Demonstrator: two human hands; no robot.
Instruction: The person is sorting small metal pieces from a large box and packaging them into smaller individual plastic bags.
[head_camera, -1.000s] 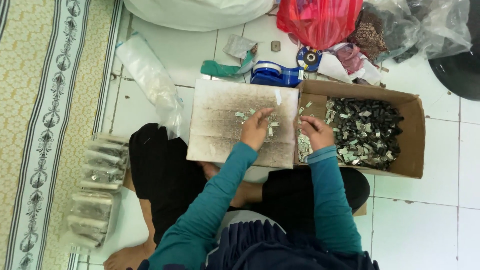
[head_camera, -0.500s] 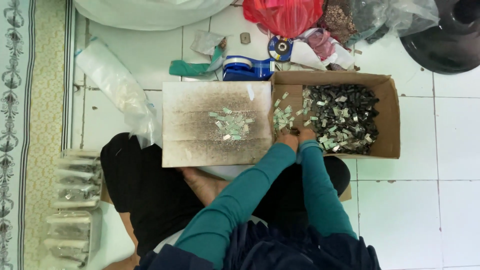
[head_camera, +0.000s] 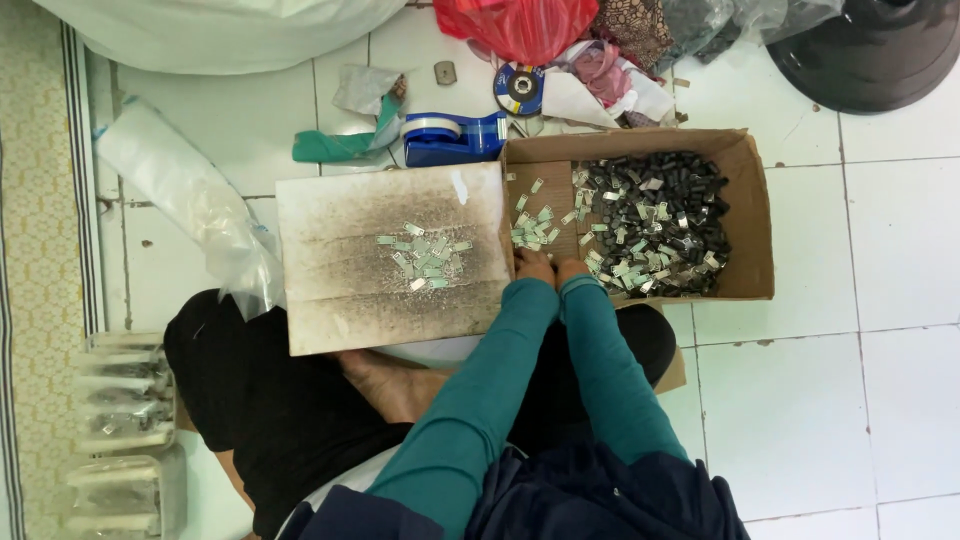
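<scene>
We see both hands held close together at the near left edge of an open cardboard box (head_camera: 745, 215), the left hand (head_camera: 535, 267) touching or nearly touching the right hand (head_camera: 572, 270). The fingers are curled and bunched over a scatter of small flat pale metal pieces (head_camera: 535, 225) on the box floor; at this size we cannot tell whether any finger pinches a piece or merely rests on them. Both forearms wear teal sleeves (head_camera: 520, 350). The pieces look like short, thin, silvery-green rectangular tabs, lying loose at all angles. To their right, filling most of the box, lies a heap of small dark parts (head_camera: 655, 195) with more pale tabs mixed in along its near side. To the left of the box, touching its side, a flat cardboard sheet (head_camera: 330, 220), soiled grey along its middle, carries a second small cluster of the same tabs (head_camera: 425, 257). Beyond the sheet stand a blue tape dispenser (head_camera: 450, 138) and a round abrasive disc (head_camera: 519, 88); a clear plastic bag (head_camera: 180, 190) lies at the left on the white tiled floor (head_camera: 860, 380).
</scene>
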